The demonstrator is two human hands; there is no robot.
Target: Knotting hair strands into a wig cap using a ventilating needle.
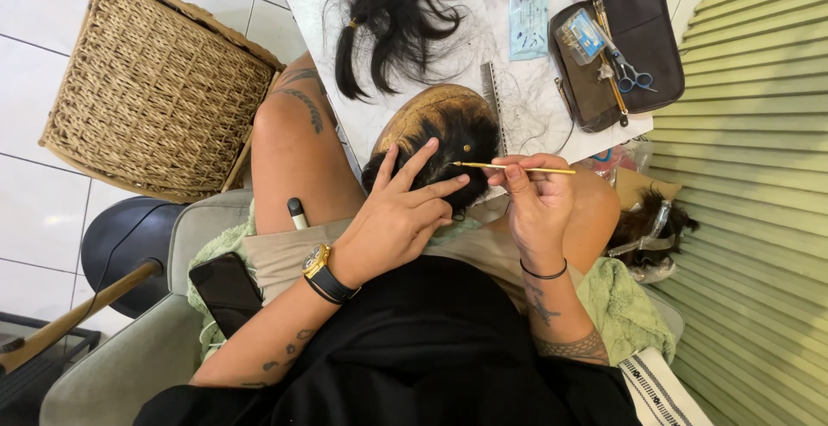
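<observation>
On the person's lap sits a round wig block [423,111] with dark hair [461,146] on its near side. Left hand [398,215] lies flat on that hair with its fingers spread wide, holding nothing, just pressing down. Right hand [535,206] pinches a thin gold needle tool [516,167] between thumb and fingers. This tool lies almost flat, running left to right, and its tip points left at the hair. That tip is just beside the left hand's fingertips, nearly touching the hair. So the hair is to the left of the right hand, and the left hand is the nearer one, already on it. Farther off, a loose black hair bundle [392,25] and a dark tool pouch [617,46] rest on a white board [315,3]
</observation>
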